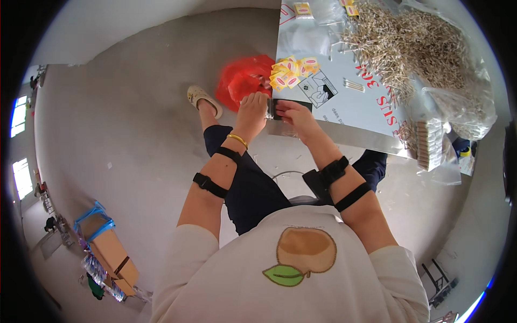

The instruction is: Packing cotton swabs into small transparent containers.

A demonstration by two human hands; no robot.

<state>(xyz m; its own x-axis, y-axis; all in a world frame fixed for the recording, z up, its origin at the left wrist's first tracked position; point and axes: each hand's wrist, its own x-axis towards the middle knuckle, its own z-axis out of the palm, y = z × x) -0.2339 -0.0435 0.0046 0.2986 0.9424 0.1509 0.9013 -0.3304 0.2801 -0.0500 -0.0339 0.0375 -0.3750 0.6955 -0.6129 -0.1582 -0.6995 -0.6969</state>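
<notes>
My left hand (252, 111) is at the table's near left corner, fingers closed together over the end of a small dark, shiny-edged thing. What it grips is hidden under the fingers. Close on its right, my right hand (299, 119) has its fingers bent in toward the same spot, their tips together. Anything between them is too small to make out. A flat black device (296, 103) lies on the table edge beneath and between both hands. Just beyond it are several yellow-and-white printed cards (293, 72) in a loose heap. A red plastic bag (237, 81) hangs by the corner, past my left hand.
A large heap of cotton swabs (409, 48) covers the table's (350, 116) far right, partly in clear plastic. A few swabs (354, 85) lie apart. Bundled swabs (429, 145) stand at the right edge. A packed swab bag (303, 11) lies far back. Cardboard boxes (110, 250) are at left.
</notes>
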